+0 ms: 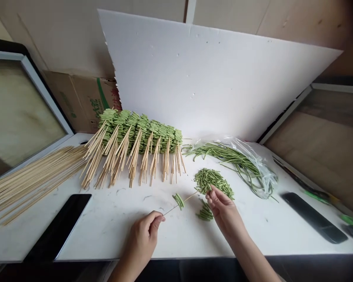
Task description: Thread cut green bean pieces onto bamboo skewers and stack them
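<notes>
My left hand (144, 233) is closed around the lower end of a thin bamboo skewer (190, 196), which slants up to the right. Several cut green bean pieces (179, 201) are threaded side by side on its middle. Just right of the skewer's tip, my right hand (222, 205) pinches a short green bean piece (208, 188) between thumb and fingers. Beneath and behind that hand lies a heap of cut bean pieces (207, 177). A smaller pile of pieces (205, 211) sits on the white table beside it, partly hidden by the hand.
Finished bean skewers (147, 131) are stacked at the back, sticks facing me. Loose bamboo skewers (38, 172) spread at left, above a black tablet-like slab (60, 225). Whole long beans (229, 154) lie in a plastic bag (261, 170). A dark oblong object (313, 216) rests at right.
</notes>
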Motion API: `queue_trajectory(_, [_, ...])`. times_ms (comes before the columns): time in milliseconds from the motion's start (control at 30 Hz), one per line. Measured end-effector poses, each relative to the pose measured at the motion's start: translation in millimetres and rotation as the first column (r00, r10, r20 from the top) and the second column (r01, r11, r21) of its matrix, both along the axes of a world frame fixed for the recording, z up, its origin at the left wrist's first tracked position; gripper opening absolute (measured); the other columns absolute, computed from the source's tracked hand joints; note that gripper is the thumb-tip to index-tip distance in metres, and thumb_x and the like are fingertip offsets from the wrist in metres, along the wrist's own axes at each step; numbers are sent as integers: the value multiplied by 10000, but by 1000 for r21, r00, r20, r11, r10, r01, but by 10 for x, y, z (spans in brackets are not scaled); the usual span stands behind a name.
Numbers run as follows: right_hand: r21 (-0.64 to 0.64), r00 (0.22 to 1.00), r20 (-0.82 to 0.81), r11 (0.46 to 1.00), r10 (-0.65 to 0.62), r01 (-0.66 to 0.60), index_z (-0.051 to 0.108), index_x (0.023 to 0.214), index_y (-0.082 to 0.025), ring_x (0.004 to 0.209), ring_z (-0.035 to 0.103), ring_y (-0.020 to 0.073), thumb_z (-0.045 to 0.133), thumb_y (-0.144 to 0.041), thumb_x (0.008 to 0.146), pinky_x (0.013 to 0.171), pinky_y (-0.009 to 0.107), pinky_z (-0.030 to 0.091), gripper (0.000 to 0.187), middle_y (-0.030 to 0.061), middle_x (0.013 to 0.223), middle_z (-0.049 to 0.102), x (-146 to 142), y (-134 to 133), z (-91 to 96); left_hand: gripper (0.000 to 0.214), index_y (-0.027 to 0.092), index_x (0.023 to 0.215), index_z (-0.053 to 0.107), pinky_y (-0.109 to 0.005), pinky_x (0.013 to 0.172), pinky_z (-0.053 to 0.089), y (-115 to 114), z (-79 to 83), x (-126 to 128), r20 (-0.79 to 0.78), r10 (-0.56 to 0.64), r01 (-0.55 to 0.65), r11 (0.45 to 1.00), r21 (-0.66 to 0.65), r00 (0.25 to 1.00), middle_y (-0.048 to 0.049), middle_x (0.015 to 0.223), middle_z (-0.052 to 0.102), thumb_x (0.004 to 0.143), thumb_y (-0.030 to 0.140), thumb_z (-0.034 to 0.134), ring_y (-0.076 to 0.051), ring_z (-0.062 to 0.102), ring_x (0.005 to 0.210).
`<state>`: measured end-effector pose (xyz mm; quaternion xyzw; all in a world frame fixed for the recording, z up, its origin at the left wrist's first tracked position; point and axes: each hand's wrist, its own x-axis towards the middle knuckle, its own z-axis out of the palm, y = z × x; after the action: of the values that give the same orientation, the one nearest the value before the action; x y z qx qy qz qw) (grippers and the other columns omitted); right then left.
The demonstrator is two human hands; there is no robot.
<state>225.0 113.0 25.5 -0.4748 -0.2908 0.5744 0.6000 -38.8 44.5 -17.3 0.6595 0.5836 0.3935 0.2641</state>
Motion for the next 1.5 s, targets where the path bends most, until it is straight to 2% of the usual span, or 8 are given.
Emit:
queue_trajectory(200, [69, 991, -33, 989, 130, -128, 806, 936, -206, 898, 731, 201, 913, -470, 704, 777, 283, 620, 367, 77, 1002, 776, -53, 12, -40, 356, 198, 876, 691, -227, 575, 445, -10, 17, -5, 4, -16, 16, 1000, 2, 1000, -26, 740, 721, 1044, 391, 443, -152, 628, 612])
queue_trajectory(300, [61, 986, -47, 986, 160, -157, 801, 984, -208, 994, 743, 235, 904, -478, 718, 751, 278, 616, 392, 101, 1109, 774, -66, -27, -76, 343, 200, 881, 692, -233, 584, 438, -17, -6, -5, -8, -30, 30, 1000, 3, 1000, -24, 751, 723, 1040, 382, 448, -153, 623, 617])
queue_trajectory(400, [54, 983, -56, 984, 173, -170, 800, 983, -212, 1008, 748, 239, 903, -480, 720, 707, 252, 602, 389, 100, 1099, 780, -76, -71, -77, 322, 205, 877, 692, -236, 603, 438, -21, -10, -1, -18, -31, 31, 999, 21, 999, -25, 776, 733, 1034, 350, 451, -158, 633, 645])
queue_trajectory(667, [96, 990, -44, 987, 132, -127, 804, 959, -203, 971, 753, 223, 892, -479, 733, 665, 233, 586, 367, 101, 1048, 791, -121, -106, -95, 309, 203, 868, 692, -247, 577, 379, -21, 11, 2, -63, -31, 34, 998, 46, 998, -5, 693, 687, 1023, 312, 448, -152, 572, 590])
queue_trajectory(1000, [175, 992, 96, 979, 84, -100, 811, 942, -202, 967, 760, 274, 874, -497, 732, 634, 281, 581, 367, 105, 999, 800, -95, -108, -94, 285, 207, 873, 718, -255, 666, 453, -20, 2, -11, -92, -37, 45, 995, 92, 995, -19, 773, 748, 1004, 259, 470, -163, 639, 648])
queue_trajectory(1267, [206, 977, 178, 966, 121, -157, 815, 916, -208, 963, 765, 278, 831, -514, 776, 698, 296, 564, 337, 96, 955, 803, -50, -120, -109, 314, 213, 873, 754, -269, 724, 513, -15, -24, -17, -83, -44, 56, 987, 150, 996, -37, 744, 754, 1010, 290, 482, -186, 694, 701])
queue_trajectory(1500, [256, 962, 268, 958, 58, -128, 820, 910, -191, 969, 755, 288, 812, -548, 791, 749, 340, 571, 377, 120, 948, 805, -99, -210, -110, 294, 206, 863, 737, -261, 745, 498, -17, -58, -26, -117, -38, 53, 990, 128, 992, -27, 789, 766, 1015, 269, 493, -176, 702, 730])
